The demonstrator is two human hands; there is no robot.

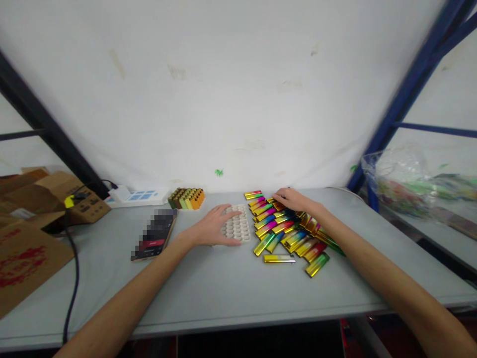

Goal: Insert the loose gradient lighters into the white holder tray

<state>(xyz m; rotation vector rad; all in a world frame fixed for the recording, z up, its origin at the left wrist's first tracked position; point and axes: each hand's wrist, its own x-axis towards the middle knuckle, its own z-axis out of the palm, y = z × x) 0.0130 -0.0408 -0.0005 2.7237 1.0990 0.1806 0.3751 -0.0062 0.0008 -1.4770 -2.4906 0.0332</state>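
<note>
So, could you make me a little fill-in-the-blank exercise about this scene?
1. The person's ____ hand is at the off-white honeycomb tray.
2. The shiny multicoloured flat pieces lie on the person's ____ side of the tray.
3. The small scribble on the white wall behind the tray is ____.
4. The slanting post at far right is ____.

Missing words: left; right; green; blue.

Front cardboard box [44, 281]: red print [24, 264], too blurred to read
Rear carton [89, 209]: small dark markings [82, 194], illegible
White wall [238, 99]: green scrawl [219, 172], no letters legible
</note>
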